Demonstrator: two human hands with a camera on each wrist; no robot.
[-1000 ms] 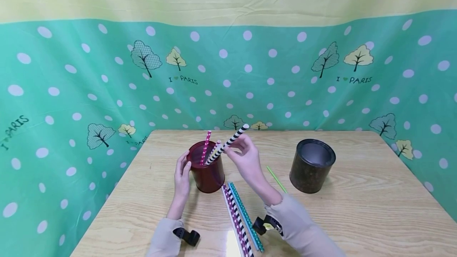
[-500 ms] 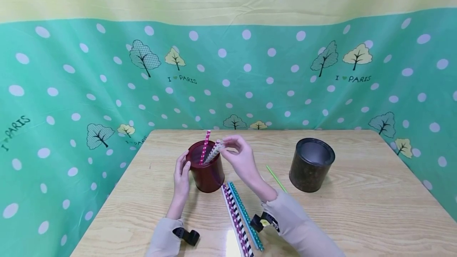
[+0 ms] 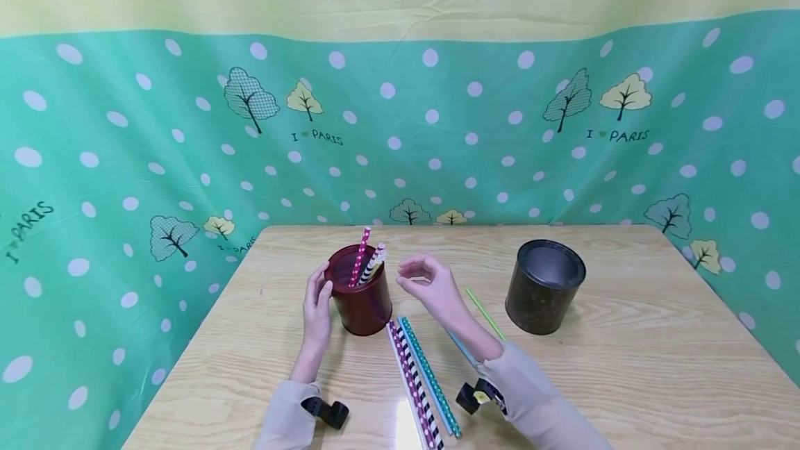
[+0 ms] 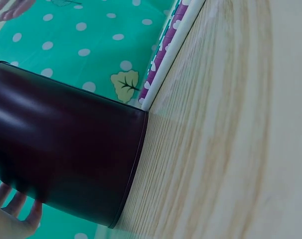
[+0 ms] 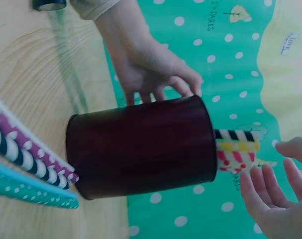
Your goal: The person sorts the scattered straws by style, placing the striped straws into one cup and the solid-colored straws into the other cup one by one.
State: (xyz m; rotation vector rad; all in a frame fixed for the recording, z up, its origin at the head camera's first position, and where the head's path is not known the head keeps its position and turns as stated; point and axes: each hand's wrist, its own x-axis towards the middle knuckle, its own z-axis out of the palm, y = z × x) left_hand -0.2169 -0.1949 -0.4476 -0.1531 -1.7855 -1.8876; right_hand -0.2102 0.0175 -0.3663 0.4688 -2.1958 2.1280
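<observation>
A dark red can [image 3: 364, 309] stands on the table, with my left hand [image 3: 317, 305] holding its left side. In the right wrist view that hand's thumb [image 5: 191, 82] lies at the rim. Several paper straws lean inside the can: a magenta dotted straw [image 3: 359, 255] sticks up highest. The right wrist view shows a black-and-white striped straw [image 5: 238, 135], a yellow straw [image 5: 235, 146] and pink-and-white straws [image 5: 235, 160] poking out. My right hand [image 3: 434, 290] hovers just right of the can, fingers loosely bent, touching nothing.
Purple dotted [image 3: 409, 373], black-striped and teal dotted straws [image 3: 428, 373] lie in a row in front of the can. A lime green straw [image 3: 484, 311] and a blue straw [image 3: 461, 347] lie near my right forearm. A dark can [image 3: 544, 297] stands at the right.
My right hand lowered the black-and-white striped straw into the red can and let it go, then drew back a little to the right. The left hand stayed at the can.
</observation>
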